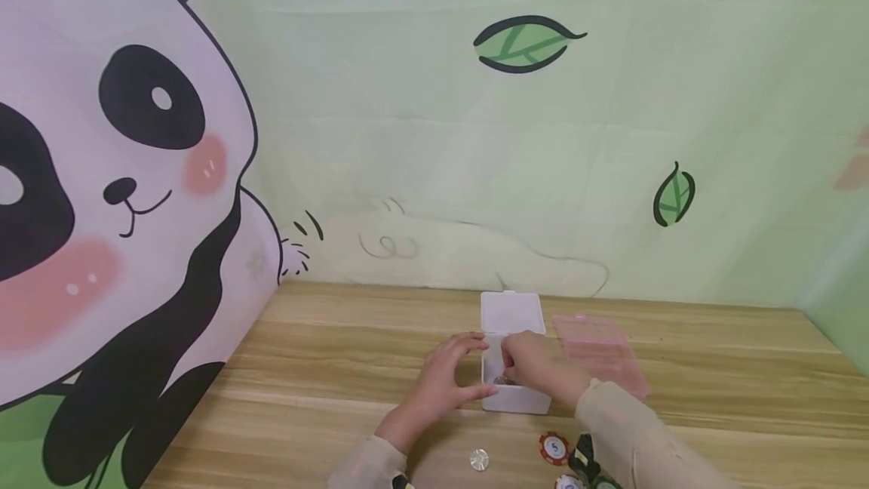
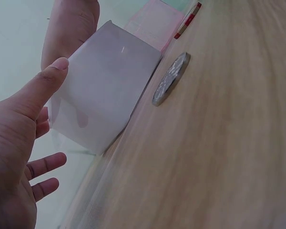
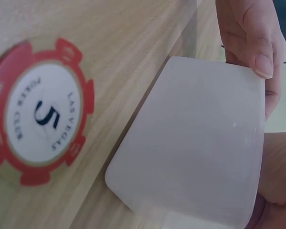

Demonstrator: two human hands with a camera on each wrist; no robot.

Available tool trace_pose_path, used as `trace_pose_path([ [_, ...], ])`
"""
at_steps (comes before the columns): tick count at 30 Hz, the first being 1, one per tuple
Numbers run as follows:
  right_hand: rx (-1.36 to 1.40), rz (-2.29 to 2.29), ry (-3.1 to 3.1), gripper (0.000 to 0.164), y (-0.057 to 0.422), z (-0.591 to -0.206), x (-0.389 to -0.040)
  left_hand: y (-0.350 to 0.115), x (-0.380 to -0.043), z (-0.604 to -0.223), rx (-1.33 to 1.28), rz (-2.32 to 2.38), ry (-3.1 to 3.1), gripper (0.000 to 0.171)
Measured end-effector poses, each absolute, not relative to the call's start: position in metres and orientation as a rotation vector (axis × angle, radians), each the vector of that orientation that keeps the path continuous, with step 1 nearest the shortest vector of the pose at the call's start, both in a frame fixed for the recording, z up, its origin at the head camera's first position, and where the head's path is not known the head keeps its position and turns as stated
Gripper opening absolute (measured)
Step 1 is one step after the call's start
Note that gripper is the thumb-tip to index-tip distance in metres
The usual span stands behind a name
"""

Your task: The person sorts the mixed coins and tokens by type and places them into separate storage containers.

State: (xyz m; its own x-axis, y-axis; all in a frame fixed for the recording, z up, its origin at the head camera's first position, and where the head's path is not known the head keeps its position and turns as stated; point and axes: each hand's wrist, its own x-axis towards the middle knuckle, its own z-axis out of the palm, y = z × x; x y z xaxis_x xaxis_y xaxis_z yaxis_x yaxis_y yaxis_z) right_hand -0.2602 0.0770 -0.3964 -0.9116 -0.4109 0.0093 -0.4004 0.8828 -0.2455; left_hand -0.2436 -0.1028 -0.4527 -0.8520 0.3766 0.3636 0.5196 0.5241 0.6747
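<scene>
A white plastic box [image 1: 517, 400] stands on the table with its lid [image 1: 512, 313] tipped back. My left hand [image 1: 444, 377] holds the box at its left side, thumb at the near corner and fingers towards the hinge. In the left wrist view, its thumb lies against the box wall [image 2: 107, 81] while two fingers hang apart from it. My right hand [image 1: 539, 362] reaches down into the box with bent fingers. Beside those fingertips a small silvery thing [image 1: 500, 380] shows; whether they pinch it is hidden.
Near the box lies a silver coin-like disc [image 1: 479, 460]. A red-rimmed poker chip [image 1: 554, 447] marked 5 sits to its right, with a second chip [image 1: 569, 482] below. An open pink see-through box [image 1: 604, 357] is right of the white one. A printed cloth wall [image 1: 421, 134] stands behind.
</scene>
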Motion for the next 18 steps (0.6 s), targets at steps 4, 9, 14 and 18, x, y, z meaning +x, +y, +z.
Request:
trace_pose_path([
  [4, -0.641, -0.385, 3.016, 0.026, 0.078, -0.394, -0.26, -0.102, -0.244, -0.451, -0.779, -1.242, -2.577, 0.057],
  [9, -0.627, -0.396, 3.014, 0.025, 0.08, -0.392, -0.259, -0.101, -0.244, -0.45, -0.781, -1.242, -2.577, 0.058],
  [14, -0.638, -0.418, 3.005, 0.022, 0.083, -0.388, -0.256, -0.101, -0.244, -0.45, -0.775, -1.249, -2.589, 0.059],
  [18, -0.664, -0.445, 2.992, 0.02, 0.086, -0.384, -0.254, -0.102, -0.243, -0.451, -0.779, -1.247, -2.582, 0.059],
])
